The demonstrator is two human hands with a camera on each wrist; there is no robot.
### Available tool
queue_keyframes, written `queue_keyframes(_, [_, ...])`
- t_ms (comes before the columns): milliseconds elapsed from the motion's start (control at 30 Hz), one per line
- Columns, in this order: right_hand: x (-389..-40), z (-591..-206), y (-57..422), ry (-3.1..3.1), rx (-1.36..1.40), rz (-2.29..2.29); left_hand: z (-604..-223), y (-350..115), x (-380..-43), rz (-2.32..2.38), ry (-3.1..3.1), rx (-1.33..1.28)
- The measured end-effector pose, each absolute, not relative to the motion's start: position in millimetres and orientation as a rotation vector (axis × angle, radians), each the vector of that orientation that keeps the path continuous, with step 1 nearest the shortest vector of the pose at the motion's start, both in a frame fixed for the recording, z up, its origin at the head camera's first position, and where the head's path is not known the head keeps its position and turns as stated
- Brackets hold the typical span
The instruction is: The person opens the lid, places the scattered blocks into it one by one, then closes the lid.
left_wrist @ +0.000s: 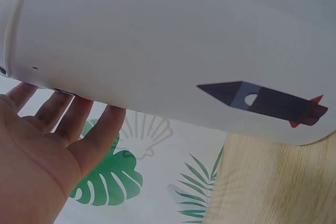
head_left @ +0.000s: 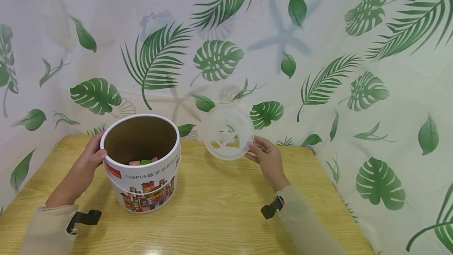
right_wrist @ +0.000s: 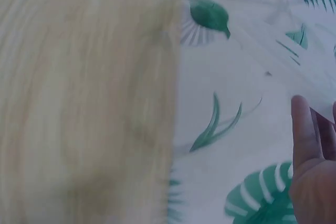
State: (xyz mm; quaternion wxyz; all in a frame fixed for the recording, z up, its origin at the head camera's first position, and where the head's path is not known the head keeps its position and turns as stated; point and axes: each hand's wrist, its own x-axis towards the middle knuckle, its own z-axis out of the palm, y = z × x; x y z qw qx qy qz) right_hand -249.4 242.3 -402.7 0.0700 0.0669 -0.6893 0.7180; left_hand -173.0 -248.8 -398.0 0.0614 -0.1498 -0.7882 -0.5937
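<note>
A white bucket (head_left: 148,186) with printed toy blocks on its side stands on the left of the table, its top uncovered. Several pink and green blocks (head_left: 145,162) lie at its bottom. My left hand (head_left: 88,156) grips the bucket by its left side, thumb at the rim. In the left wrist view, the fingers (left_wrist: 102,135) reach along the bucket wall (left_wrist: 136,40). Off to the right, my right hand (head_left: 267,158) pinches the edge of a round translucent lid (head_left: 230,153), held up above the far table edge. Only part of that hand (right_wrist: 315,166) shows in the right wrist view.
The wooden table (head_left: 219,204) ends at a leaf-printed cloth (head_left: 226,23) that hangs behind it and along both sides. A thin white handle (head_left: 141,193) hangs down across the front of the bucket. Black straps (head_left: 272,207) circle both wrists.
</note>
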Motion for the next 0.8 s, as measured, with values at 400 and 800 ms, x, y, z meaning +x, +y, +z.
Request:
queue_keyframes(400, [-249,-372,153,-1.853,0.522,2.052,-398,-250,-174,-1.791,-2.387,-0.451])
queue_keyframes(800, [-237,-349,104,-1.826,0.734,1.838,-396,-252,-176,-1.779,-2.396,-0.458])
